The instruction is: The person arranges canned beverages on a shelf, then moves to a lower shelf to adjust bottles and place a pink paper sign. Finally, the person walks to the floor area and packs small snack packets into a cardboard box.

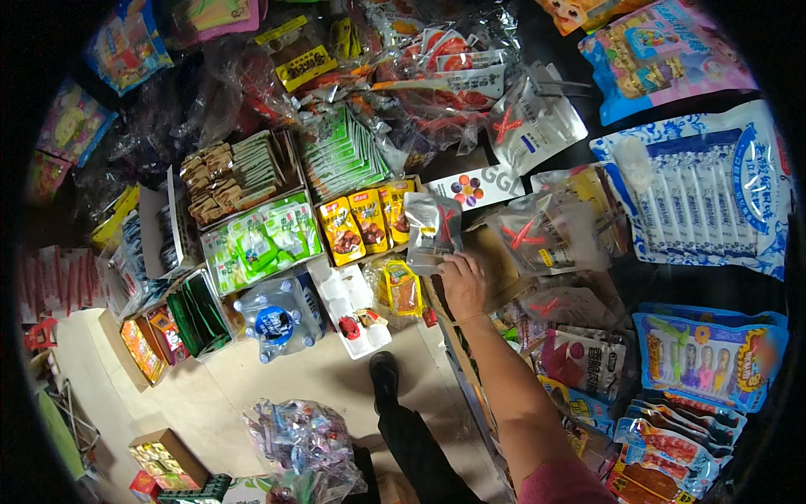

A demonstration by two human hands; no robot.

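Note:
From the lower right my right hand (464, 286) reaches in, its fingers on the lower edge of a grey snack pouch (432, 220) with a red X on it. The pouch is upright beside yellow snack packets (367, 222) in a box. Right of the hand, another clear pouch with a red X (548, 233) lies over a cardboard box. A white tray (343, 290) holding a few small packets and a yellow packet in clear wrap (402, 286) are to its left. My left hand is out of view; a clear plastic bag of wrapped items (305, 441) shows at the bottom.
Boxes of green packets (264, 242) and a shrink-wrapped bottle pack (280, 321) line the display's near edge. Large bags hang at right, one blue-and-white (699, 195). Below are the tiled floor (252, 378), a shoe (384, 378) and a carton of small packs (167, 463).

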